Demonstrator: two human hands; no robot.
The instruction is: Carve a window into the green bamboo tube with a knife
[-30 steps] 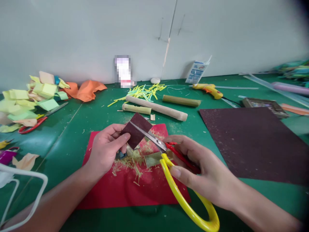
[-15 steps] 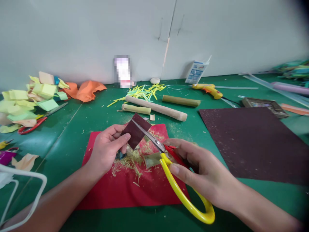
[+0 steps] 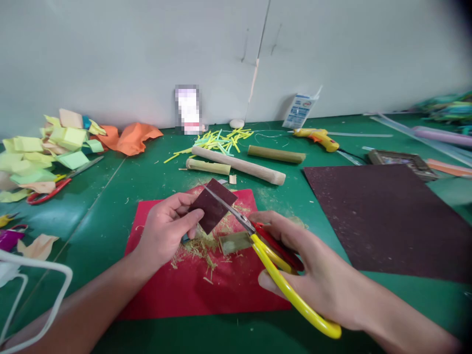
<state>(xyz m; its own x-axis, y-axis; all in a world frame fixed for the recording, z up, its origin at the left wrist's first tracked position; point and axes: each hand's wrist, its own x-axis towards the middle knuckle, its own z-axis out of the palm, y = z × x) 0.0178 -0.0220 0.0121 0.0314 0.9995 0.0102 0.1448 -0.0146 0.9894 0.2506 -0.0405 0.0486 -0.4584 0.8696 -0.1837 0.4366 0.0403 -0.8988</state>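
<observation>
Left hand (image 3: 162,228) pinches the dark square (image 3: 213,212) by its left corner, thumb on top, apparently to leave the rest clear for the scissors (image 3: 245,222). Right hand (image 3: 317,280) grips these by the handles, points directed away from the body. One blade lies across the square; the other's position cannot be told. The square is held above the red sheet (image 3: 199,300), presumably laid to catch shavings (image 3: 202,245). A bamboo piece (image 3: 234,243) rests there. The dark sheet (image 3: 387,221) lies flat at right, likely for easy reach.
</observation>
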